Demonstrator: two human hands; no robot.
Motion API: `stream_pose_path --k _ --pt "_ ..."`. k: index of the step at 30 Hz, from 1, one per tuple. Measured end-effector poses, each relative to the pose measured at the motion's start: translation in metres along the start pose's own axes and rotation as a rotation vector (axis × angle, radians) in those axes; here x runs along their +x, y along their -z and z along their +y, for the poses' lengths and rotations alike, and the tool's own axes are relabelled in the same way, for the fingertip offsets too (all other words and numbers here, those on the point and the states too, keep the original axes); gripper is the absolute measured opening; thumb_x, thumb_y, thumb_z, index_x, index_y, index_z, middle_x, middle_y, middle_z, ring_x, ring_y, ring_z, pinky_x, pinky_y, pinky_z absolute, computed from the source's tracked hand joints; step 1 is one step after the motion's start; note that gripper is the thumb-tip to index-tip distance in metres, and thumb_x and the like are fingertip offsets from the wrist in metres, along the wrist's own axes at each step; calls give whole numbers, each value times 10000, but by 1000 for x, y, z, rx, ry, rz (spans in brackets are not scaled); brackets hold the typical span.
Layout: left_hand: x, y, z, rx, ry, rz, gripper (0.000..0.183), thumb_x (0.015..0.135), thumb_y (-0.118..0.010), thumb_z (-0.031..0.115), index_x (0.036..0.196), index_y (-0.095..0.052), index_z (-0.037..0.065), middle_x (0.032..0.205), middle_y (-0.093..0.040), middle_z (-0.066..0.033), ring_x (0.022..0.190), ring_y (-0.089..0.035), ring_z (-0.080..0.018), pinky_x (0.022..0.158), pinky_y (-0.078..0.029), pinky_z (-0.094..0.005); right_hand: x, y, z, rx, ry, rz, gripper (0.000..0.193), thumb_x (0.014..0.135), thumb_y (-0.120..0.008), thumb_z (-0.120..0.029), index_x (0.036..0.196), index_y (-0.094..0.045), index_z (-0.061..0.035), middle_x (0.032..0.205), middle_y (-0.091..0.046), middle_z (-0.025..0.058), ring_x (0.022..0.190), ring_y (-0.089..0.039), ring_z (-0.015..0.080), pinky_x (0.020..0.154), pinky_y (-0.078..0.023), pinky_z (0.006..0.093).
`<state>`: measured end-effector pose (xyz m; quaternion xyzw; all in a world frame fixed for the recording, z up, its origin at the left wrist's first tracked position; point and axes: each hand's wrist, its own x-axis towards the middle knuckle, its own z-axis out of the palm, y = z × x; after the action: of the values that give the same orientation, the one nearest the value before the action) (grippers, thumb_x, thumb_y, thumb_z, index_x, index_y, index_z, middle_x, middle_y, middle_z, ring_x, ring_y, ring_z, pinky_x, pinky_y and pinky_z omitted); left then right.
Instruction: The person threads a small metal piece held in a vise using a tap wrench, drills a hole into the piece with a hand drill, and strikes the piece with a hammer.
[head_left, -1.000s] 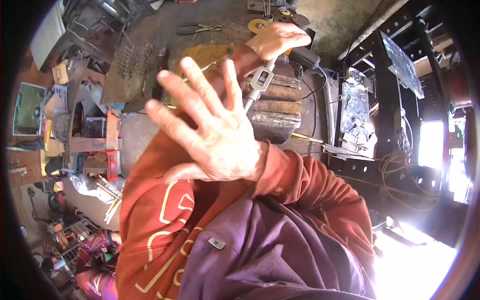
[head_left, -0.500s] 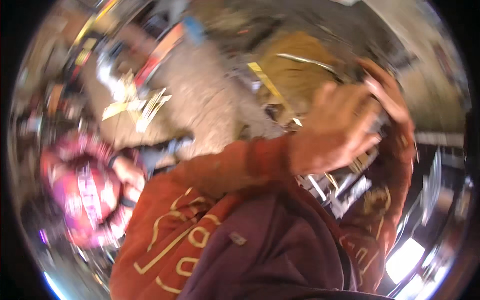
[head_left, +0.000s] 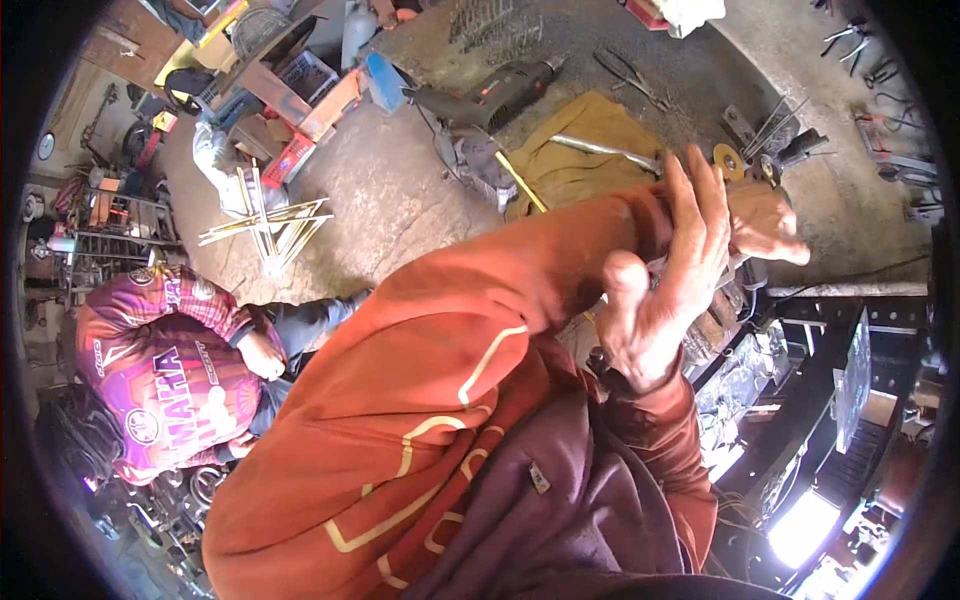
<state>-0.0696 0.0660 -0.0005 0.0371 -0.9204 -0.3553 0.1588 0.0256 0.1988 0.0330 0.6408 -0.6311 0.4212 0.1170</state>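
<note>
My right hand (head_left: 665, 290) is raised with its palm turned to the left, the thumb and fingers spread apart and nothing in it. Behind its fingers, my left hand (head_left: 768, 218) reaches out to the right from an orange sleeve. Its fingers are partly extended, and I see nothing in them. The two forearms cross, the left one lying farther from me. Just beyond the hands are a yellow disc (head_left: 729, 160) and a silver metal tube (head_left: 605, 148) on a brown cloth (head_left: 570, 125). Whether the hands touch each other I cannot tell.
A co-worker (head_left: 180, 370) in a purple shirt sits at the left. Thin bars (head_left: 265, 225) lie crosswise on the floor. A dark power tool (head_left: 490, 95) and long-handled tongs (head_left: 632, 78) lie farther off. At the right stands a dark metal frame (head_left: 800, 400).
The hands were close together and blurred. Now they are crossed, with my left hand farther right and my right hand farther left, its fingers opened out. The view has steadied.
</note>
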Motion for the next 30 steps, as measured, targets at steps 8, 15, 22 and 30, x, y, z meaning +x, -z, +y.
stream_pose_path --k 8,15,22,30 --pt "-148 46 65 -495 159 564 528 928 -580 512 948 -673 -8 838 -650 -188 813 -654 -344 741 -498 -453 61 42 125 212 -242 -115 603 991 -555 -457 1336 -548 36 1317 -584 220 1239 -541 313 1048 -406 394" --pt "-159 -14 105 268 90 618 489 902 -657 410 1165 -593 4 1256 -553 -159 1131 -572 -310 896 -407 -514 66 23 196 669 -421 -794 803 868 -739 -476 1402 -474 63 1348 -570 200 1274 -512 288 1092 -373 396" --pt "-105 38 -1 122 22 627 384 925 -635 282 1176 -621 -8 1181 -641 -181 1083 -625 -335 903 -487 -449 -5 67 140 581 -393 -296 934 811 -749 -563 1434 -437 60 1442 -492 235 1349 -462 346 1160 -307 453" --pt "24 -19 0 -211 -189 -93 644 964 -481 589 1272 -619 40 1187 -644 -208 1035 -641 -328 941 -487 -415 4 -12 -14 137 103 -42 797 693 -700 -636 1265 -608 -89 1411 -500 191 1431 -321 438 1136 -158 706"
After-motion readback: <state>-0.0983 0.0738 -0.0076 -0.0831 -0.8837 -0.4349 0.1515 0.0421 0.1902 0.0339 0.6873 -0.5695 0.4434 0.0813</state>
